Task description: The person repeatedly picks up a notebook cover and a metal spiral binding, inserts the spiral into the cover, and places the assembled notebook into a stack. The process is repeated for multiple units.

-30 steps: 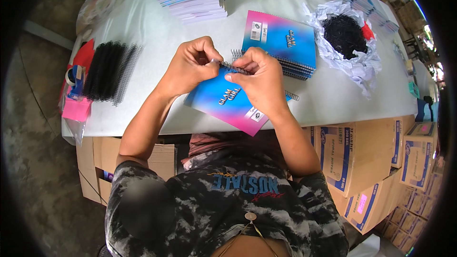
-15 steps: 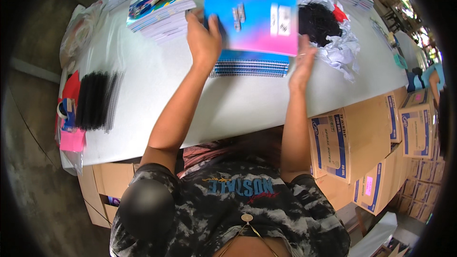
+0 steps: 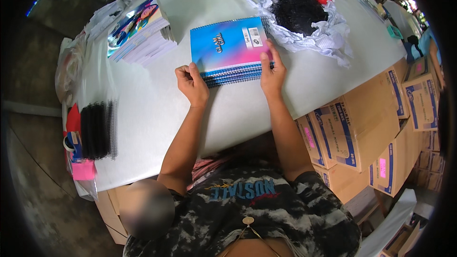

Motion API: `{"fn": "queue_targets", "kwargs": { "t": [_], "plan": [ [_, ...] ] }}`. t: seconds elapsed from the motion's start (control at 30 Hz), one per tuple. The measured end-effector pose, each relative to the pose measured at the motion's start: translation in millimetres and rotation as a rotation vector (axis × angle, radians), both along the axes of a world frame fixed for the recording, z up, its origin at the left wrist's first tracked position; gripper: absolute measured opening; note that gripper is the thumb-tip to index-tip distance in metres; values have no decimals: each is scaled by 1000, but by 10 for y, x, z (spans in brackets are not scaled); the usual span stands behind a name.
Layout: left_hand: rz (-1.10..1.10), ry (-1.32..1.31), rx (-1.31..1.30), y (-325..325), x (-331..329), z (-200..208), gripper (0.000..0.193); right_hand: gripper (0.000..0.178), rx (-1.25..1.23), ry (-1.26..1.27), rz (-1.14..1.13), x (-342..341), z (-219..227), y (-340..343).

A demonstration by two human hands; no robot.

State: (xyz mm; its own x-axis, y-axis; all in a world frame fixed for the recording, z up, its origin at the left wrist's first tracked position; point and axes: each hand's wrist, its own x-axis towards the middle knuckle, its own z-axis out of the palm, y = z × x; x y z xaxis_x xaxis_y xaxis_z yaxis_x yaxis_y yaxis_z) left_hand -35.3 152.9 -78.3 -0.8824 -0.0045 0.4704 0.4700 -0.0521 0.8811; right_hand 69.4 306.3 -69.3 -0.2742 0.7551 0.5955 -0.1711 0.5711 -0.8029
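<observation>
A neat stack of spiral notebooks (image 3: 226, 47) lies on the white table in front of me, with a blue and pink cover on top. Dark wire coils run along the stack's near and far edges. My left hand (image 3: 193, 84) is closed at the near left corner, its fingers curled and its thumb against the edge. On the right side, my right hand (image 3: 273, 72) grips the stack, thumb on the top cover and fingers along the side. The undersides of the fingers are hidden.
Left of the notebooks stands a pile of unbound books (image 3: 143, 33) with a cartoon cover. Black binding coils (image 3: 97, 131) lie at the table's left edge, beside a pink piece (image 3: 84, 170). Crumpled white paper (image 3: 333, 50) holds tangled black coils (image 3: 300, 12). Cardboard boxes (image 3: 371, 123) stand at right.
The top notebook, held raised and blurred above the others, now rests on the stack. Both hands have come down and nearer to me, to the stack's sides. The view has shifted slightly.
</observation>
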Motion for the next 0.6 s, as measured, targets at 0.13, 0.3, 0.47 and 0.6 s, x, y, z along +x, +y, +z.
{"fn": "queue_targets", "kwargs": {
  "t": [0.13,0.3,0.47,0.6],
  "plan": [
    [-61,-50,-24,-40,-39,23,25,24,-59,-8,28,-24,-41,10],
    [4,147,-119,-64,-106,5,25,23,-65,0,14,-28,-75,0],
    [114,402,-454,-178,-341,585,19,24,-9,-47,28,39,-61,8],
    [255,756,-846,-463,-1308,1119,36,31,109,-51,-29,52,-2,-53]
  ]
}}
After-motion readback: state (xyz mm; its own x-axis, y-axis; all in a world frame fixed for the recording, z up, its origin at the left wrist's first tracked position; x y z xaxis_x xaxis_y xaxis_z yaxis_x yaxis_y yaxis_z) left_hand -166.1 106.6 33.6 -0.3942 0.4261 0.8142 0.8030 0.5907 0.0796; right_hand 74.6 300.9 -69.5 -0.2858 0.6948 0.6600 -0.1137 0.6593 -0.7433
